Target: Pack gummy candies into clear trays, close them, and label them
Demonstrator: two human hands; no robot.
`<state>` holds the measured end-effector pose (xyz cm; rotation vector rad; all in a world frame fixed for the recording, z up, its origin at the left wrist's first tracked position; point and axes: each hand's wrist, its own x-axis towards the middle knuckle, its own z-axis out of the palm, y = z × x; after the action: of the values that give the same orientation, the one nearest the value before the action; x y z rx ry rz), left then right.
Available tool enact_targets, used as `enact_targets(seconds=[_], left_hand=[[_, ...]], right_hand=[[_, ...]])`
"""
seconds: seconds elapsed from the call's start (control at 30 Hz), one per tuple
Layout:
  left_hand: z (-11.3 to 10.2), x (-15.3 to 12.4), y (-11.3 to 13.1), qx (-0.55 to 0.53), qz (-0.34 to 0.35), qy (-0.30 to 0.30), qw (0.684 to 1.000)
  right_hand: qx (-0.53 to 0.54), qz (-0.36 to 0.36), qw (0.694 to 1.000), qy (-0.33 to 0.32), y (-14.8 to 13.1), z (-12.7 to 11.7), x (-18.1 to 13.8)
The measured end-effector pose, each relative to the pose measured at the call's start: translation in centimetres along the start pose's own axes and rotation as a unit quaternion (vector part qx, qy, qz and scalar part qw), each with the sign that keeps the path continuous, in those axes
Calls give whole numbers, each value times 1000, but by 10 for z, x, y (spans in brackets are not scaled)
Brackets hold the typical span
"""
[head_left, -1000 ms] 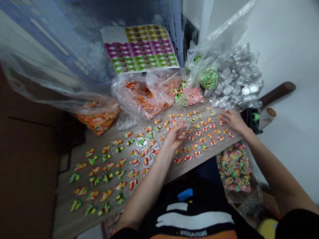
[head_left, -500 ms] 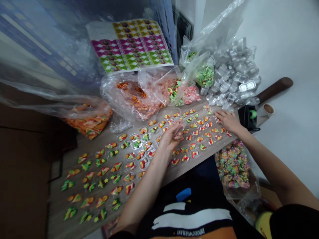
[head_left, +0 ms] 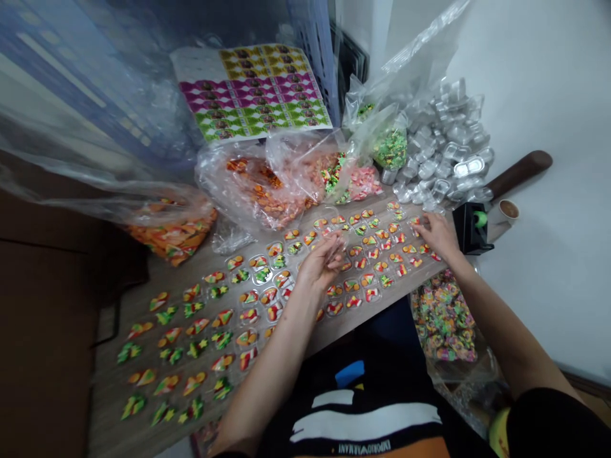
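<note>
Rows of small clear plastic cups point(head_left: 267, 296) filled with colourful gummy candies cover a wooden table point(head_left: 117, 388). My left hand point(head_left: 322, 261) hovers over the middle rows with fingers curled around a stack of clear empty cups point(head_left: 340, 242). My right hand point(head_left: 436, 234) rests at the right end of the rows, fingers bent down onto the cups there; whether it holds anything is hidden.
Bags of orange candy point(head_left: 174, 232), mixed candy point(head_left: 281, 184) and green candy point(head_left: 391, 146) line the back. A sticker sheet point(head_left: 252, 92) leans behind. Empty clear cups point(head_left: 449, 152) pile at back right. A tape dispenser point(head_left: 470, 226) and a bag of packed candies point(head_left: 443, 318) sit at right.
The view shifted slightly left and down. My right hand slid a little left along the far right cups. My left hand stays over the middle rows with its cups.
</note>
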<state>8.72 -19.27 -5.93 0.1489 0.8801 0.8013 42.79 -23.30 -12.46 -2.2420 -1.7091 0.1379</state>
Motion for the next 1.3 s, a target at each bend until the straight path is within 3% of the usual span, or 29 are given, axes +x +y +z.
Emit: enact_targets(seconds=[0.1, 0.2, 0.33, 0.5, 0.63, 0.87, 1.1, 1.2, 1.3], left_hand=[[4, -1, -4, 7, -3, -15, 1000], [4, -2, -6, 9, -9, -17, 1000], [1, -3, -6, 10, -8, -10, 1000], [-1, -3, -7, 9, -5, -22, 1000], [0, -1, -11, 7, -11, -23, 1000], [1, -5, -13, 8, -13, -13, 1000], [6, -9, -12, 20, -19, -10, 1000], [6, -11, -13, 33, -12, -13, 999], [10, -8, -22, 67, -6, -30, 997]], right_hand=[[-13, 12, 1000, -5, -9, 9, 6], [94, 63, 993, 12, -8, 16, 15], [354, 171, 919, -9, 1, 16, 23], [452, 192, 870, -36, 7, -4, 17], [509, 218, 832, -18, 5, -14, 14], [476, 219, 852, 7, -18, 3, 26], [410, 196, 890, 32, -63, 28, 70], [331, 171, 926, 61, -65, 24, 72], [241, 107, 959, 104, -64, 5, 55]])
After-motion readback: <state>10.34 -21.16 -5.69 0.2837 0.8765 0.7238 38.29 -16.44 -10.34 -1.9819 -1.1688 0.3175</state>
